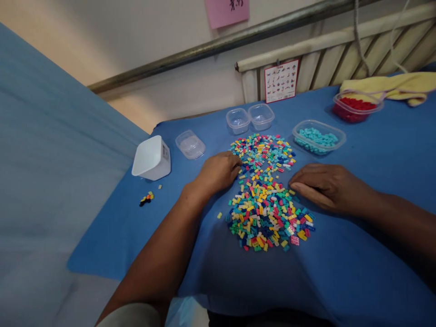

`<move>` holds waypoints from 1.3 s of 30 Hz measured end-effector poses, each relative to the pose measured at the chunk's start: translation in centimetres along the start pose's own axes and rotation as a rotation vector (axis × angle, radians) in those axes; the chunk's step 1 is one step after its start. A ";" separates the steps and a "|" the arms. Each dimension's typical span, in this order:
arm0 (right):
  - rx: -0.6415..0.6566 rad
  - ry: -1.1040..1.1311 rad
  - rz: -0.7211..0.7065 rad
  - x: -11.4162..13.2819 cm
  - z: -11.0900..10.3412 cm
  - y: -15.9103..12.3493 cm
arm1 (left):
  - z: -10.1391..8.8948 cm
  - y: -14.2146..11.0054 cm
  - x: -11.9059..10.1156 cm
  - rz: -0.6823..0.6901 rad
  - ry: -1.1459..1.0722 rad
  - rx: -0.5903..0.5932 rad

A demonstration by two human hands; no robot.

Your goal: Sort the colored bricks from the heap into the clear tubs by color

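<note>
Small multicoloured toy building bricks lie on a blue cloth in a far pile [260,152] and a near pile [269,215], joined by a narrow band of bricks. My left hand [220,171] rests at the left edge of the far pile. Its fingers are curled in against the bricks, and the tips are partly hidden. Across from it, my right hand [329,186] lies beside the gap between the piles. Thumb and fingers come together at the tips near a few bricks; anything between them is too small to make out.
Two clear tubs [238,121] stand behind the piles, and a clear lid [191,145] lies left of them. A white container [152,159] sits farther left near some black and yellow bricks [146,199]. Rightward are tubs of turquoise bricks [316,137] and red bricks [357,106], plus a yellow cloth [391,86].
</note>
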State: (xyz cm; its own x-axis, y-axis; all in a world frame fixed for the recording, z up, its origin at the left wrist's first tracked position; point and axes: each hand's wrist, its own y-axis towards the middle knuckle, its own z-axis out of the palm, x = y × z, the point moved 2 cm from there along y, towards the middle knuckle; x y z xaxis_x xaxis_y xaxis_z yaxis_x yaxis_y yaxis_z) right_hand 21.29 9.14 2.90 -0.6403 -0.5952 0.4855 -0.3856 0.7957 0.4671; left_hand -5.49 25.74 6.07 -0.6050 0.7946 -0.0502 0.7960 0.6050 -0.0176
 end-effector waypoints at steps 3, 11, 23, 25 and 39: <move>0.012 -0.002 -0.005 -0.1 0.0 0.0 | -0.1 -0.1 0.6 -0.027 -0.005 0.027; 0.027 -0.022 -0.022 -0.4 0.1 0.0 | 0.1 -0.1 0.8 -0.031 0.015 0.016; 0.009 -0.074 -0.031 -0.4 0.1 0.7 | -2.9 3.8 -3.1 0.050 -0.277 -0.175; -0.002 -0.076 -0.030 -0.5 0.2 0.8 | -3.6 6.3 -5.1 0.106 -0.279 -0.186; -0.040 -0.090 -0.043 -0.9 0.5 1.0 | -3.7 16.4 -9.8 0.252 -0.158 -0.210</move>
State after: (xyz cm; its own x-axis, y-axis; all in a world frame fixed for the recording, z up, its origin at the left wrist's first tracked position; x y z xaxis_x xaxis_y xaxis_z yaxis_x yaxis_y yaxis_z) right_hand 21.21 10.54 2.58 -0.6817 -0.6146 0.3969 -0.3884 0.7638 0.5156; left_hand 13.39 28.06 10.00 -0.3668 0.9126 -0.1805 0.8894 0.4009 0.2195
